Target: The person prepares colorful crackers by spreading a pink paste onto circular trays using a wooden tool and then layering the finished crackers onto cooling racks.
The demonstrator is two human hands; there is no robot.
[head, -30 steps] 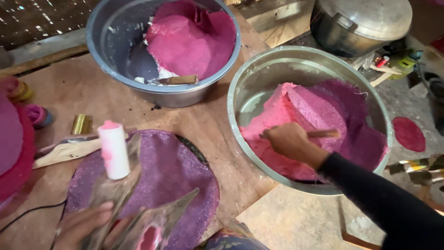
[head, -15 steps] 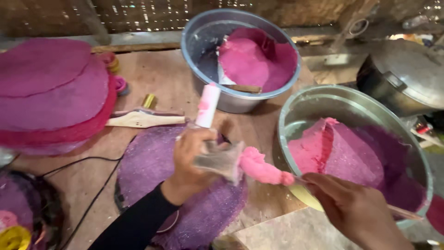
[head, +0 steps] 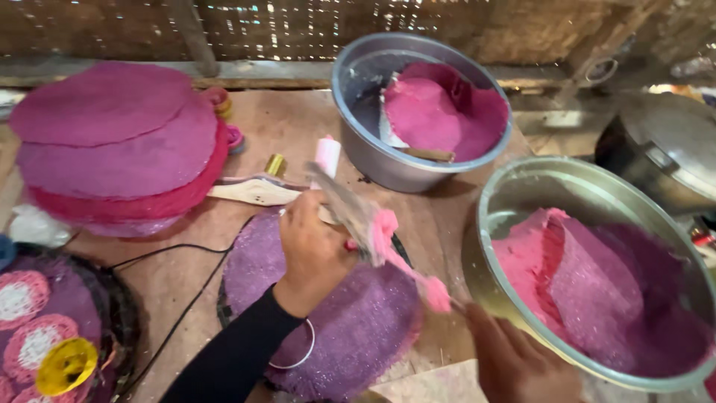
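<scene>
the left hand (head: 313, 250) is wrapping its fingers tight round a clear plastic bag tipped with a pale pink tube (head: 339, 195), holding it tilted over the round purple glittery mat (head: 339, 321) near the front edge of the brown wooden table (head: 294, 119) — angled so its mouth is facing the right hand. the right hand (head: 518, 362) is gripping a thin stick (head: 456, 304), fingers closed on it as far as the blur allows, and is feeding a soft strip of bright pink paste (head: 406, 257) from the stick into the bag; the paste is hanging between bag and stick, just over the mat's right rim.

the large metal bowl of pink and purple paste (head: 522, 186) is sitting at the table's right edge, almost touching the right hand, so the scooping reach is short. a grey bowl with pink paste (head: 358, 127) is standing at the back edge, and a stack of flat magenta discs (head: 112, 149) is filling the back left corner. open room is lying only in the strip of bare wood between mat, stack and grey bowl — a wooden spatula (head: 250, 192) is already lying there.
</scene>
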